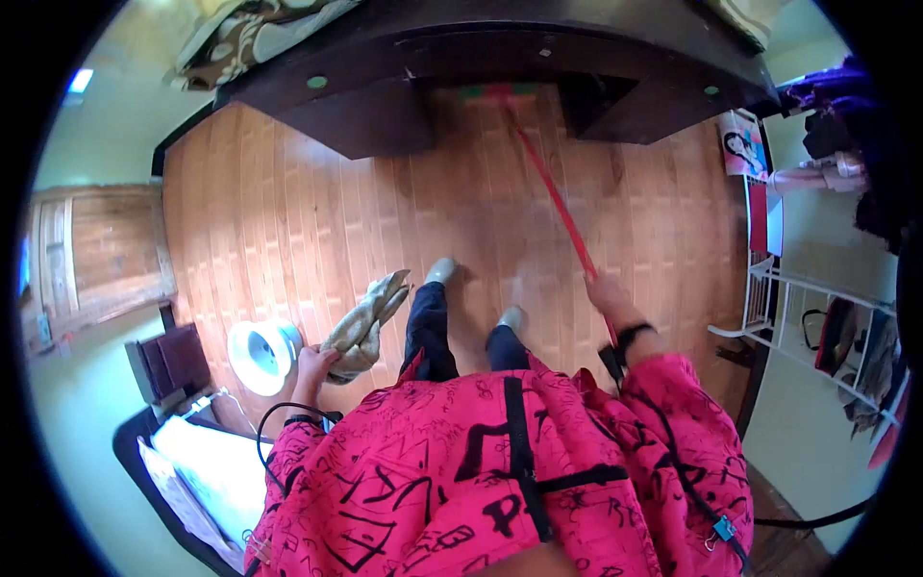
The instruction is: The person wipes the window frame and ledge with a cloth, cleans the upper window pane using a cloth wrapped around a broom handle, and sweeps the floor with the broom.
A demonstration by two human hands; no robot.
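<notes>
My right hand (608, 296) is closed around the long red handle (553, 188) of a floor broom or mop. Its green and red head (498, 93) rests on the floor in the gap under the dark furniture; I cannot make out which kind it is. In my left hand (314, 368) is a beige cloth (361, 332), bunched at one end and hanging out over the floor. A white bucket (261, 356) stands just beyond that hand. Both feet are on the wooden floor (385, 221).
Large dark brown furniture (375, 120) spans the far side, with two blocks reaching down. On the right stand a white wire rack (827, 288) with clothes and a poster (742, 144). To the left are a wooden cabinet (111, 252), a dark box (168, 361) and cables.
</notes>
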